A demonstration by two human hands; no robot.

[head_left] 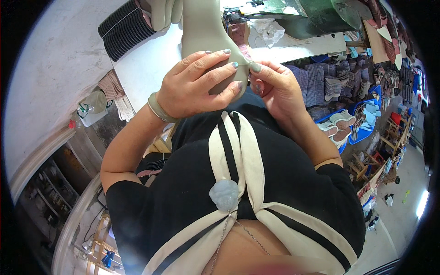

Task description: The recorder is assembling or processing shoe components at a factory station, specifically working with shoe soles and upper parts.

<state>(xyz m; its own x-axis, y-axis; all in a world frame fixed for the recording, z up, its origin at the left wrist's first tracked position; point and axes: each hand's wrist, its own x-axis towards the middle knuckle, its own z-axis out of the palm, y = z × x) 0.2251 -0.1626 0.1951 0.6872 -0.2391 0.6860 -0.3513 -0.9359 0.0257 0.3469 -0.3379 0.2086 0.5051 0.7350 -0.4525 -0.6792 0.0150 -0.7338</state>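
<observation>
A smooth grey-beige boot upper (200, 30) runs from the top edge of the view down toward my body, its lower end rounded. My left hand (195, 85) lies over that rounded end, fingers bent across it and gripping it. At the upper's right edge, my right hand (275, 85) pinches a small bit of the material between thumb and forefinger. Whatever sits right between those two fingertips is too small to make out. The underside of the upper is hidden by my hands.
A white work table (142, 66) carries a tied stack of black pieces (124, 31) and more beige uppers (160, 13). A dark green machine (316, 20) stands beyond crumpled white material (267, 31). Stacked shoe pieces (316, 80) and blue baskets (364, 133) fill the right side.
</observation>
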